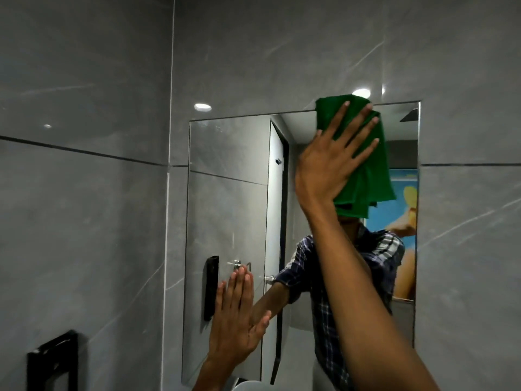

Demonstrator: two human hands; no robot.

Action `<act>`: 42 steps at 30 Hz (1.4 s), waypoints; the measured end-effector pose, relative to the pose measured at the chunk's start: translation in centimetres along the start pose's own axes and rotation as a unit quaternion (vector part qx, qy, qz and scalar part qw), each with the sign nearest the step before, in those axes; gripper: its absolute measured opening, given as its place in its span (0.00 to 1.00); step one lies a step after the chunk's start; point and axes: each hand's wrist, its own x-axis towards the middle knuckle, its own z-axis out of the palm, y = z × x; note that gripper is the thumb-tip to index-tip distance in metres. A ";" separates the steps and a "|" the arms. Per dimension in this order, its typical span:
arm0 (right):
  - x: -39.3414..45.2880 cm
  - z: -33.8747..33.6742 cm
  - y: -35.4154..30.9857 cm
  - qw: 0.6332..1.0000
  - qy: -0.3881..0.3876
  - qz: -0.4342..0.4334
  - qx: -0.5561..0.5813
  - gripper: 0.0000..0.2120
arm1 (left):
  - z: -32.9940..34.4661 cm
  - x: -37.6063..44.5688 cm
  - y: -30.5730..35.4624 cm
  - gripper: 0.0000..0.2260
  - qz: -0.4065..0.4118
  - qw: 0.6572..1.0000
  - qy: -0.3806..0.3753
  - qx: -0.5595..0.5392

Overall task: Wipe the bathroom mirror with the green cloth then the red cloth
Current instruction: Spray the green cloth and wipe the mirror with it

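Right hand [327, 167], fingers spread, presses the green cloth [363, 165] at the mirror's [228, 153] one o'clock edge; left hand [239, 314] flat at seven. Loose folds could slip free.

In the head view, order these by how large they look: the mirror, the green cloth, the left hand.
1. Mirror, clearly largest.
2. Green cloth and left hand look about alike; the cloth is partly hidden and the hand is nearer the camera, so I leave them unranked.

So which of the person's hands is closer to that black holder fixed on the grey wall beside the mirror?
The left. The left hand lies flat on the mirror's lower left, just right of the black wall-mounted holder. The right hand is far above, pressing the green cloth near the top edge.
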 end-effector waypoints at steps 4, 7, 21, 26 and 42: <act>-2.7 2.2 -6.1 0.997 -0.010 -0.068 0.037 0.34 | 0.0 0.1 0.2 0.38 0.005 0.999 0.033 -0.011; -6.4 4.0 -10.1 0.986 -0.042 -0.133 0.092 0.34 | -0.2 0.4 0.2 0.38 0.005 0.999 0.032 -0.015; -18.0 2.2 -0.7 0.847 -0.189 -0.492 0.060 0.28 | 0.8 0.3 -0.6 0.36 -0.011 0.999 0.031 -0.022; -16.2 -0.4 8.8 0.904 -0.143 -0.402 -0.006 0.34 | 0.5 0.1 -0.3 0.40 -0.010 1.000 0.008 -0.013; -17.0 2.9 -3.2 0.727 -0.222 -0.649 0.018 0.22 | 0.9 -0.1 -0.6 0.36 0.000 0.996 0.085 0.007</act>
